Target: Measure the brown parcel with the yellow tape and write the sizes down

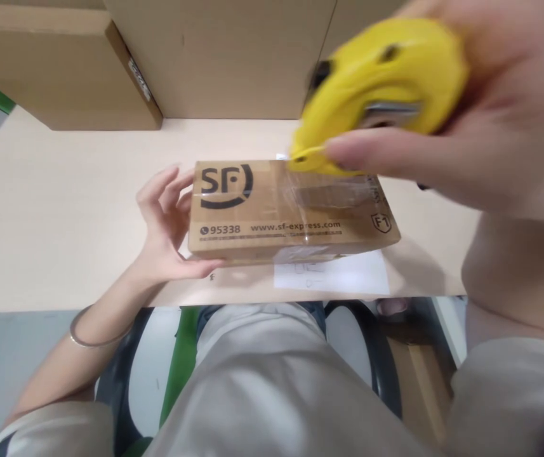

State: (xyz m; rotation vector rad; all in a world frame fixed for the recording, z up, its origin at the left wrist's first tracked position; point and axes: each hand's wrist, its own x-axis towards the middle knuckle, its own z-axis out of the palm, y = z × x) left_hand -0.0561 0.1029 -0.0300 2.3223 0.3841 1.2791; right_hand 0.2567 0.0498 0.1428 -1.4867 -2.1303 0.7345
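Note:
A brown cardboard box [262, 209] printed with a black logo and lettering is tilted above the near part of the table. Clear tape crosses its top. My left hand [162, 222] holds its left end, thumb at the lower front edge and fingers behind. In my right hand [481, 120] is a yellow tape measure [419, 57] with a black button and a metal piece on its side, blurred by motion. It is over the box's right half, and its lower tip overlaps the box's far edge; I cannot tell whether they touch. No drawn-out blade shows.
A white sheet of paper [333, 279] lies partly beneath the box on the pale table [62, 209]. Large cardboard boxes [224, 57] stand along the back, with another carton [62, 70] at the far left. Below the front edge is a dark-rimmed stool [386, 368].

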